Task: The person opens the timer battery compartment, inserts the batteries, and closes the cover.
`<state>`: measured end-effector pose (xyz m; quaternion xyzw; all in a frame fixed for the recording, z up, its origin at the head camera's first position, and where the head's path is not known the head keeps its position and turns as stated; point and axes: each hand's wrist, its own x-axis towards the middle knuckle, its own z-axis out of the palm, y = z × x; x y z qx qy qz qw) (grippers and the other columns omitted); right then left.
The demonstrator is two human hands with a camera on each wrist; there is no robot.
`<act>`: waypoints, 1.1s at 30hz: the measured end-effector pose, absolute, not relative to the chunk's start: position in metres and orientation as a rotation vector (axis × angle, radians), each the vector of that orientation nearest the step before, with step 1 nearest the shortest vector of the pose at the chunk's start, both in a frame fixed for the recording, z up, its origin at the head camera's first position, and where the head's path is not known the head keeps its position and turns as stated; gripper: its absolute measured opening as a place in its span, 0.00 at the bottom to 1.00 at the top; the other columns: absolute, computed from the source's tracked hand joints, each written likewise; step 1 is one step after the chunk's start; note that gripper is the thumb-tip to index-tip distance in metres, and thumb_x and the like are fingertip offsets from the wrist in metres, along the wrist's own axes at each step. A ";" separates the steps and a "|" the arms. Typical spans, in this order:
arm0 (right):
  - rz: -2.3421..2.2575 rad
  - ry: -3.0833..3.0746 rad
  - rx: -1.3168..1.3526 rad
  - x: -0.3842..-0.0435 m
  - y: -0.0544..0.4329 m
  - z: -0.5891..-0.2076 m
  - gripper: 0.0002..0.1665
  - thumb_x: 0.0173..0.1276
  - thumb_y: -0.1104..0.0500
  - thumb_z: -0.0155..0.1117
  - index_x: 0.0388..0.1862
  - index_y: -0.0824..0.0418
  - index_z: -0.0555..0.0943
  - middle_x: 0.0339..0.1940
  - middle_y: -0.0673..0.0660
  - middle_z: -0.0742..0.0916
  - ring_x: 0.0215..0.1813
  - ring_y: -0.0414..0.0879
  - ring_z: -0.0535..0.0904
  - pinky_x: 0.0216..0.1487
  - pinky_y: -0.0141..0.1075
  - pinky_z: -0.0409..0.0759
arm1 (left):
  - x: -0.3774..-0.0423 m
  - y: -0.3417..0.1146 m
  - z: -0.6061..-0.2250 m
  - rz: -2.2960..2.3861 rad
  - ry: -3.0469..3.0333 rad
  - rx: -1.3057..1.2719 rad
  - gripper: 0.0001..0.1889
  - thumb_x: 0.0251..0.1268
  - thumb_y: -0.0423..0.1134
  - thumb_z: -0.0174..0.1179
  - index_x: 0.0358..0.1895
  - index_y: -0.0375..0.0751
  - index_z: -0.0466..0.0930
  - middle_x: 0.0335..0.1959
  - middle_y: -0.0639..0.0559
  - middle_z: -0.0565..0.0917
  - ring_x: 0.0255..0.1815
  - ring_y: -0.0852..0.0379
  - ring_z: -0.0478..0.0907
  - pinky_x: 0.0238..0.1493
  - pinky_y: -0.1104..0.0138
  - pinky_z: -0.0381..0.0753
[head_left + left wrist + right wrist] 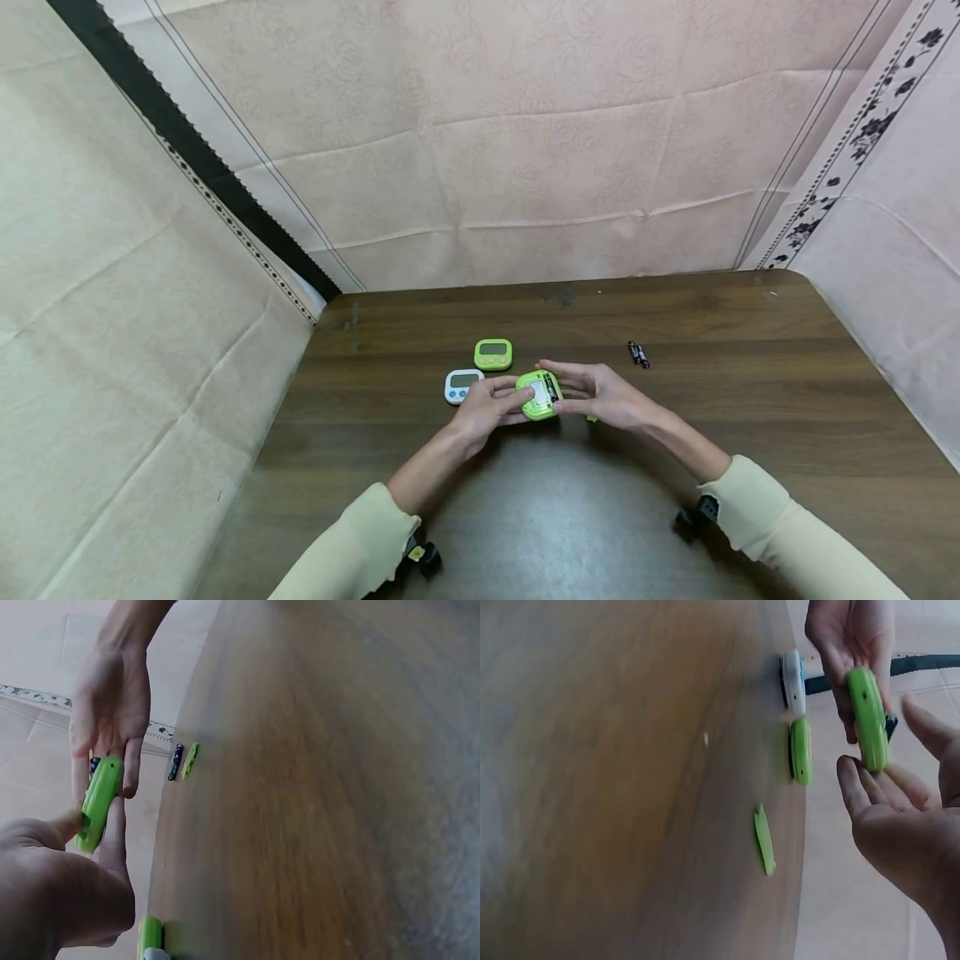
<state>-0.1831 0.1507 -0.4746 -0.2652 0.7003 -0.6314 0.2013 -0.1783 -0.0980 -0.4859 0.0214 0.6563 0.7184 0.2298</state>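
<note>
A green digital timer (539, 395) is tilted with its back up, its battery compartment uncovered. My left hand (491, 407) grips one side, thumb across the back. At the other side my right hand (607, 397) has its extended fingers against the timer's edge. In the right wrist view its thumb stands apart from the timer. A dark battery-like piece (891, 726) sticks out of the compartment; what holds it is unclear. The loose green battery cover (764, 841) lies on the table, mostly hidden beneath my right hand in the head view.
Another green timer (492, 354) and a white timer (462, 385) lie screen up beside my left hand. Two dark batteries (638, 354) lie together farther right on the wooden table (750, 400). Cloth hangs behind the table's far edge.
</note>
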 end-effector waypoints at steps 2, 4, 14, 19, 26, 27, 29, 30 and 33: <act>-1.743 1.985 -0.780 -0.184 0.152 -0.473 0.41 0.75 0.66 0.71 0.82 0.70 0.64 0.81 0.70 0.69 0.80 0.61 0.67 0.71 0.37 0.76 | -0.179 -0.098 -0.485 1.976 1.794 0.069 0.21 0.78 0.35 0.66 0.67 0.26 0.78 0.57 0.35 0.87 0.53 0.48 0.89 0.54 0.58 0.90; -1.742 2.002 -0.754 -0.184 0.153 -0.473 0.40 0.74 0.66 0.72 0.80 0.70 0.67 0.80 0.69 0.72 0.79 0.61 0.69 0.68 0.35 0.78 | -0.180 -0.098 -0.484 1.978 1.784 0.085 0.21 0.77 0.34 0.66 0.66 0.26 0.78 0.56 0.35 0.88 0.51 0.49 0.89 0.53 0.58 0.90; -1.923 1.927 -0.476 -0.175 0.148 -0.473 0.40 0.69 0.70 0.75 0.78 0.69 0.71 0.73 0.66 0.79 0.75 0.58 0.74 0.62 0.37 0.83 | -0.182 -0.098 -0.478 1.983 1.798 0.156 0.20 0.75 0.30 0.67 0.65 0.26 0.78 0.54 0.35 0.88 0.46 0.52 0.89 0.51 0.58 0.91; -1.989 1.925 -0.410 -0.172 0.144 -0.475 0.37 0.70 0.72 0.72 0.77 0.69 0.72 0.70 0.67 0.81 0.72 0.58 0.76 0.61 0.38 0.84 | -0.182 -0.097 -0.476 1.968 1.833 0.172 0.20 0.74 0.30 0.67 0.65 0.27 0.79 0.55 0.36 0.89 0.48 0.52 0.89 0.50 0.58 0.91; -1.944 2.185 -0.454 -0.170 0.145 -0.473 0.27 0.73 0.66 0.73 0.69 0.67 0.81 0.63 0.63 0.87 0.64 0.55 0.84 0.55 0.35 0.87 | -0.179 -0.092 -0.476 1.950 1.905 0.257 0.19 0.74 0.31 0.68 0.64 0.29 0.81 0.54 0.37 0.89 0.52 0.48 0.89 0.52 0.57 0.90; -1.924 2.230 -0.469 -0.171 0.147 -0.473 0.25 0.74 0.65 0.72 0.68 0.66 0.83 0.62 0.62 0.88 0.63 0.54 0.85 0.54 0.35 0.88 | -0.179 -0.091 -0.477 1.946 1.916 0.274 0.19 0.74 0.31 0.68 0.64 0.29 0.81 0.54 0.37 0.89 0.53 0.48 0.89 0.52 0.57 0.90; -1.895 2.293 -0.499 -0.173 0.151 -0.473 0.22 0.76 0.61 0.71 0.67 0.64 0.84 0.62 0.60 0.88 0.63 0.52 0.86 0.54 0.34 0.87 | -0.178 -0.088 -0.478 1.937 1.951 0.301 0.19 0.74 0.31 0.68 0.64 0.30 0.81 0.54 0.38 0.89 0.53 0.47 0.89 0.52 0.58 0.90; -1.884 2.310 -0.507 -0.174 0.154 -0.473 0.22 0.76 0.60 0.71 0.67 0.63 0.85 0.62 0.60 0.88 0.63 0.52 0.85 0.54 0.33 0.87 | -0.177 -0.087 -0.478 1.934 1.967 0.308 0.19 0.74 0.31 0.68 0.64 0.30 0.81 0.54 0.38 0.89 0.54 0.46 0.89 0.52 0.58 0.90; -1.838 2.345 -0.507 -0.178 0.161 -0.474 0.23 0.77 0.57 0.71 0.68 0.62 0.84 0.65 0.61 0.87 0.65 0.53 0.84 0.57 0.30 0.85 | -0.175 -0.086 -0.479 1.917 2.030 0.321 0.19 0.73 0.31 0.69 0.63 0.30 0.82 0.53 0.38 0.89 0.54 0.45 0.89 0.51 0.59 0.91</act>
